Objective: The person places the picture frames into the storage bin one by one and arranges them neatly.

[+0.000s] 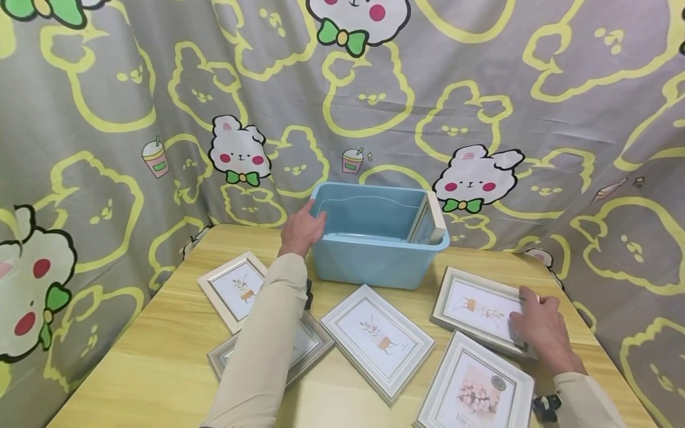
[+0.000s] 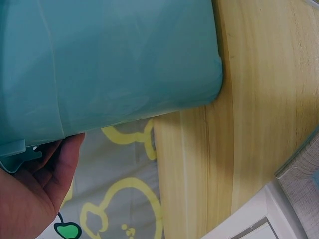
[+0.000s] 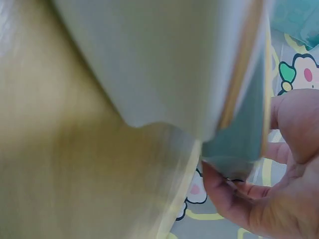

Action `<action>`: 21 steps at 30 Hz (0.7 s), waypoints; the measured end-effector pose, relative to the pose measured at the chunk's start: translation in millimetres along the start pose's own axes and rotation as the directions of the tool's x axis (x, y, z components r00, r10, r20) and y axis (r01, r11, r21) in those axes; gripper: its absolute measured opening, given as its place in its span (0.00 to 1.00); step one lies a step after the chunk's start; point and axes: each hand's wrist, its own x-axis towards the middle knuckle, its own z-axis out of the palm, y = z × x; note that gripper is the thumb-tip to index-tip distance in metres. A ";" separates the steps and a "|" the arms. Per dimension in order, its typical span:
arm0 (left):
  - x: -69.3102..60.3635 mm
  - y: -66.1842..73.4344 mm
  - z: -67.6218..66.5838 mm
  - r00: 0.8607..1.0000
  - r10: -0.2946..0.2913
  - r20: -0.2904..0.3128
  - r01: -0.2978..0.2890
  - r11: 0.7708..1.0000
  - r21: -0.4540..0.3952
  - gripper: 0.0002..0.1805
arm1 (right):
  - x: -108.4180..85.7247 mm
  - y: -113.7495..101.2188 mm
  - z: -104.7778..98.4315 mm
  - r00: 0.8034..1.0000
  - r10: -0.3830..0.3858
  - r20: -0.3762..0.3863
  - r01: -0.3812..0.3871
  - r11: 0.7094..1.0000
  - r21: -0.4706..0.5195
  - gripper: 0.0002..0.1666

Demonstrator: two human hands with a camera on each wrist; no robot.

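At the back of the table stands a light blue plastic bin (image 1: pixel 374 264). My left hand (image 1: pixel 302 230) grips its left rim; in the left wrist view the fingers curl under that rim beside the bin wall (image 2: pixel 124 59). One picture frame (image 1: pixel 428 224) stands on edge inside, against the bin's right end. My right hand (image 1: pixel 547 330) holds the right end of a grey-beige picture frame (image 1: pixel 455 288) with a deer print, lying right of the bin. In the right wrist view, the fingers (image 3: pixel 224 196) bend around its edge, partly blurred.
Nearer me lie a white frame (image 1: pixel 369 342) with a deer print, another white frame (image 1: pixel 481 389) with pink flowers, a cream frame (image 1: pixel 225 291) and a grey-brown frame (image 1: pixel 316 351) partly under my left forearm. A patterned curtain (image 1: pixel 289 89) hangs behind the wooden table (image 1: pixel 144 351).
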 end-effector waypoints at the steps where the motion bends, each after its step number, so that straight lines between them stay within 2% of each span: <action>1: -0.2 -0.2 -0.2 1.000 0.001 0.000 -0.001 1.000 -0.001 0.35 | 0.2 -0.9 -0.9 1.000 0.002 -0.005 -0.002 1.000 0.003 0.43; 6: -1.0 -0.6 -1.0 1.000 0.001 0.002 -0.001 1.000 -0.007 0.35 | -0.4 -3.9 -5.3 0.999 -0.020 -0.030 0.021 0.999 0.024 0.44; 12: 0.4 -1.0 -0.9 1.000 -0.005 0.010 0.005 1.000 -0.009 0.35 | -1.5 -5.2 -17.2 0.997 -0.077 -0.025 0.079 0.994 0.070 0.47; 21: 1.8 -1.4 0.2 1.000 -0.010 0.018 0.010 1.000 -0.011 0.35 | 2.4 -9.6 -31.3 0.992 -0.106 -0.073 0.110 0.992 0.054 0.50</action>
